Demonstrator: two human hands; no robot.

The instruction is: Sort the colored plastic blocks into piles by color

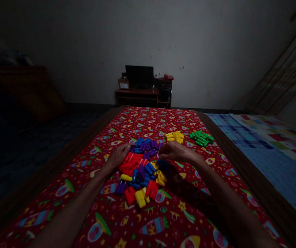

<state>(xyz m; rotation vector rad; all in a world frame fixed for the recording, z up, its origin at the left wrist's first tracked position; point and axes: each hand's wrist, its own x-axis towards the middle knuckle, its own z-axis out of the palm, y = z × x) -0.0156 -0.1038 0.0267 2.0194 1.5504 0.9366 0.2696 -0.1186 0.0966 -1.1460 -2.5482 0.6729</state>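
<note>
Head view shows our left hand [117,155] lying open on the red pieces of the mixed block heap [140,174], our right hand [172,151] curled at its far edge, grip unclear. Yellow blocks [175,136] and green blocks [201,138] lie apart beyond; we judge colour-picking in hand, needing a clean pinch.

Loose heap of multicoloured plastic blocks [140,172]

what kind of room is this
Likely a room in a home, perhaps a bedroom: a red rocket-print sheet, a checked bedcover beside it, and a small desk with a monitor by the wall.
</note>
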